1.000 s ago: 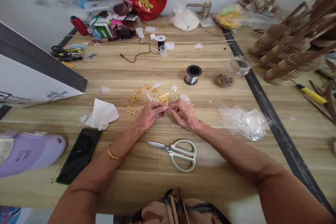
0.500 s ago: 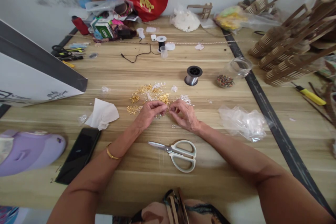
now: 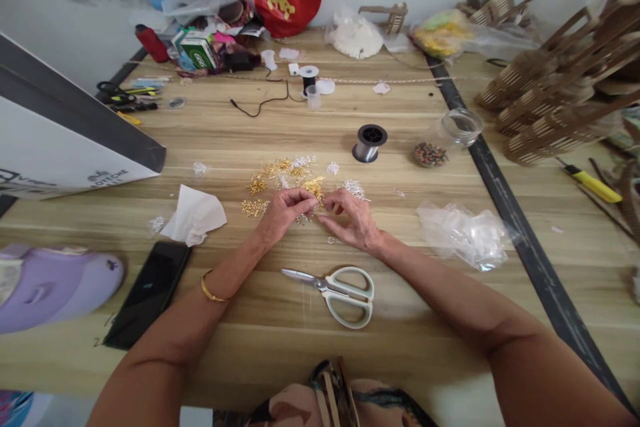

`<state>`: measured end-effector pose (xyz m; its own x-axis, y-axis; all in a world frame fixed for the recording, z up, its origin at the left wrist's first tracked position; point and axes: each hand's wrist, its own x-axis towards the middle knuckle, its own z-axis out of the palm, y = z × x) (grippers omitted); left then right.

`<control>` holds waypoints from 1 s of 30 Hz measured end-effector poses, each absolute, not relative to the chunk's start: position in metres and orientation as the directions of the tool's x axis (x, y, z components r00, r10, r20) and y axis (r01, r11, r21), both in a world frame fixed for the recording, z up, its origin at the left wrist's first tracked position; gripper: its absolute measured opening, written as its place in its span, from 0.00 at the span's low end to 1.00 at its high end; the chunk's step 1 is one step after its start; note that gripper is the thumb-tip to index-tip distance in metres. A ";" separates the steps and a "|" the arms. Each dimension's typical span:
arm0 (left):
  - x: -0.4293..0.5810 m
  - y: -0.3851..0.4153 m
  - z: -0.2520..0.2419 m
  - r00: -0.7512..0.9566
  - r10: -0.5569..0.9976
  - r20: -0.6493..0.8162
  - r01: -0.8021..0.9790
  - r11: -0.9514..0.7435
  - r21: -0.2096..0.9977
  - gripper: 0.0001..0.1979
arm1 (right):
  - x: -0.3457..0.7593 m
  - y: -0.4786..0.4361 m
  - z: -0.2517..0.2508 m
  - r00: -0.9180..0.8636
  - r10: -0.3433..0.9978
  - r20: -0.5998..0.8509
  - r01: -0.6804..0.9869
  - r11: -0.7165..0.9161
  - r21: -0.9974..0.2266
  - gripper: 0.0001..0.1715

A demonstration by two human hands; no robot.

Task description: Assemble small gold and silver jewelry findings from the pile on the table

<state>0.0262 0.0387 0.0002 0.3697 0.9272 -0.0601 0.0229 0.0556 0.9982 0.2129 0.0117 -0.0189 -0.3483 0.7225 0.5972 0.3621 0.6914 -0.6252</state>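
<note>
Just at six o'clock from the loose gold jewellery pins [image 3: 313, 184], with no finished piece visible, the left hand [image 3: 284, 215] pinches closed, the right hand [image 3: 356, 221] gapes slightly, their hold unclear.

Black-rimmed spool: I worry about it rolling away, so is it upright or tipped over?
Upright: the spool stands on one black rim, with the other facing up above the silvery winding.
</note>
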 end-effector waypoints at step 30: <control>0.024 0.038 0.003 0.377 0.924 0.054 0.174 -0.128 0.976 0.10 | 0.212 0.016 -0.020 -0.221 0.852 0.475 0.324 0.524 -0.788 0.04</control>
<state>0.0245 0.0382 0.0031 0.3775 0.9245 0.0536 0.1742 -0.1277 0.9764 0.2120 0.0161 -0.0202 -0.2207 0.8516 0.4754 0.3237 0.5237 -0.7880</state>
